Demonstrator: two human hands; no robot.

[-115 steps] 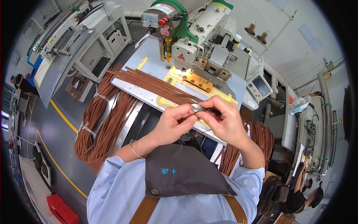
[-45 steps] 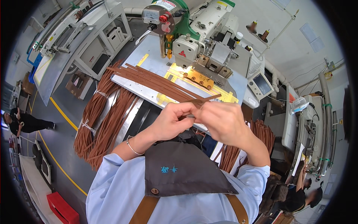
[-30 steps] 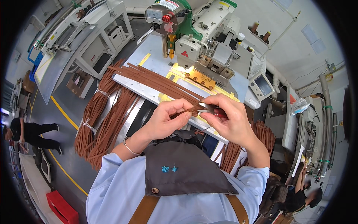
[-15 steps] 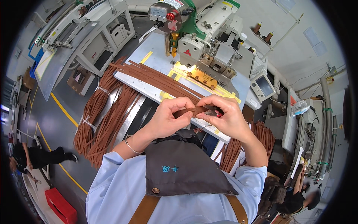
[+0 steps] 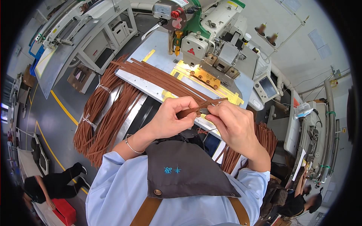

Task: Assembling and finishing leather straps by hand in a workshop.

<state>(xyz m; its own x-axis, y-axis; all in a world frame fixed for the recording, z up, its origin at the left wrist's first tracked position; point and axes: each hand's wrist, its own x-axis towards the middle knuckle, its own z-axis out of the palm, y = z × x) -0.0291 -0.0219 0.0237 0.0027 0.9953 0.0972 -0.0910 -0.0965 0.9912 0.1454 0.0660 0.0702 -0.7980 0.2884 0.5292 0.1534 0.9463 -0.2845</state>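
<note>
Straight ahead of my hands spreads the pale desk (image 5: 160,47), and on its far part stands a big green-and-white machine (image 5: 217,28). Off to the left of my hands, tied with white string, hangs a thick bundle of brown strips (image 5: 93,105); more flat strips (image 5: 166,81) lie across the desk just beyond my fingers, and another brown bundle (image 5: 266,137) sits past my right forearm. Farther out on that side is a small screen unit (image 5: 266,87). My left hand (image 5: 171,116) pinches a short brown piece (image 5: 187,112) between thumb and fingers, while my right hand (image 5: 233,124) grips a little silver tool (image 5: 204,111), mostly hidden, its end right beside the piece; I can't tell whether they touch.
</note>
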